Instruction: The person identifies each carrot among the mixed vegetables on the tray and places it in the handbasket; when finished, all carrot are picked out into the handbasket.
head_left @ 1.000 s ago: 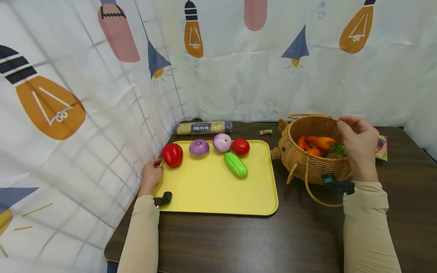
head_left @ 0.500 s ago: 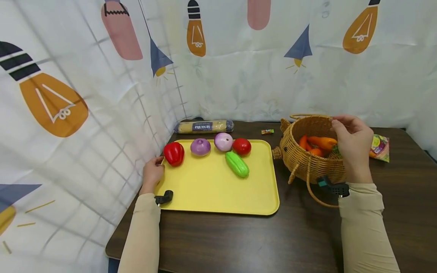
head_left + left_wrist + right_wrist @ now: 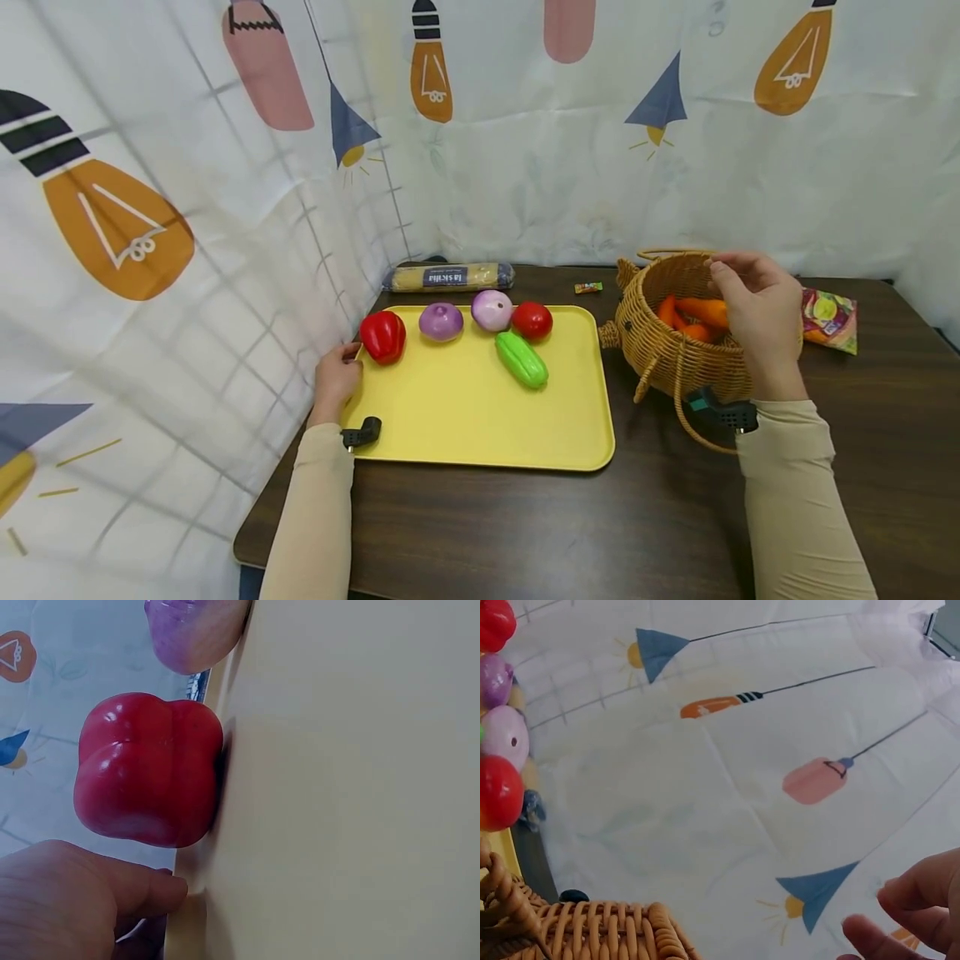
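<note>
In the head view, my left hand (image 3: pixel 335 384) is at the left edge of the yellow tray (image 3: pixel 480 425). The left wrist view shows its thumb (image 3: pixel 161 891) on the rim and its fingers curled below, pinching that edge. Close by, a red bell pepper (image 3: pixel 383 337) rests on the tray. Over the right side of a pig-shaped wicker basket (image 3: pixel 675 362) is my right hand (image 3: pixel 765 321). Its fingers are loosely bent, with a gap to the thumb and nothing held in the right wrist view. Orange vegetables (image 3: pixel 705 312) lie inside the basket, partly hidden by this hand.
Two purple onions (image 3: pixel 441 322), a red tomato (image 3: pixel 532 321) and a green cucumber (image 3: pixel 522 360) lie on the tray. Behind it are a spaghetti pack (image 3: pixel 448 277) and a small candy (image 3: pixel 588 287). A colourful packet (image 3: pixel 830 321) lies right of the basket. Curtains close off the back and left.
My right hand has drifted left across the basket, uncovering more of the packet and hiding the green leaves inside. The left hand stays at the tray edge; the view shifted slightly.
</note>
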### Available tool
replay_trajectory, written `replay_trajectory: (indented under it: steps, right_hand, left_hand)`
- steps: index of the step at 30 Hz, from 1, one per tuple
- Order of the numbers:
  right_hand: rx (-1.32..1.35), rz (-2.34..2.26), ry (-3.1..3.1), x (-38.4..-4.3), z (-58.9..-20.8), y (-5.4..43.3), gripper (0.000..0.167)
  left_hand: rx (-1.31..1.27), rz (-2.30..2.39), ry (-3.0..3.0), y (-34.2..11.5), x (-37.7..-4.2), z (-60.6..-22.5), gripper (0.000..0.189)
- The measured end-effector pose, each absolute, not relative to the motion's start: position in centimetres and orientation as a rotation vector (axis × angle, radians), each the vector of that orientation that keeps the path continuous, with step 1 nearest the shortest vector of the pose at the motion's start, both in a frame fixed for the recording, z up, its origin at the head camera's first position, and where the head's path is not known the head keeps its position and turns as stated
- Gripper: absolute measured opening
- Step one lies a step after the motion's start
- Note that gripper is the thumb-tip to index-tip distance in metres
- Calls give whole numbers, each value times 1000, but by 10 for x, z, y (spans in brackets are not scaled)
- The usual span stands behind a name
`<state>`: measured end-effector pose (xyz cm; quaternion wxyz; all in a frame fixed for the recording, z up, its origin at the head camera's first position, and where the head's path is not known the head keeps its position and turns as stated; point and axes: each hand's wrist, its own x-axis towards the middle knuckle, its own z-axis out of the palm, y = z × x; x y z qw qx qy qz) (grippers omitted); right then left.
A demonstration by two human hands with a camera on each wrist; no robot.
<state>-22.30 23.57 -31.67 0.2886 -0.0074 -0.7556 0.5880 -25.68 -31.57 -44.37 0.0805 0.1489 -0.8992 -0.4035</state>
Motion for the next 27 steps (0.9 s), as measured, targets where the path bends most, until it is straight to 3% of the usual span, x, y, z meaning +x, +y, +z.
replay_trajectory:
  steps: [7, 15, 27]
  right_hand:
    - [67, 1419, -2256, -220, -319, 217, 34]
    - [149, 1364, -2421, -216, -318, 194, 37]
    - [197, 1322, -2569, -216, -323, 196, 42]
  left_hand:
    - [457, -1211, -2685, -316, -254, -437, 46]
    - [255, -1131, -2766, -308, -256, -418, 47]
    - [-23, -840, -2865, -260, -263, -354, 61]
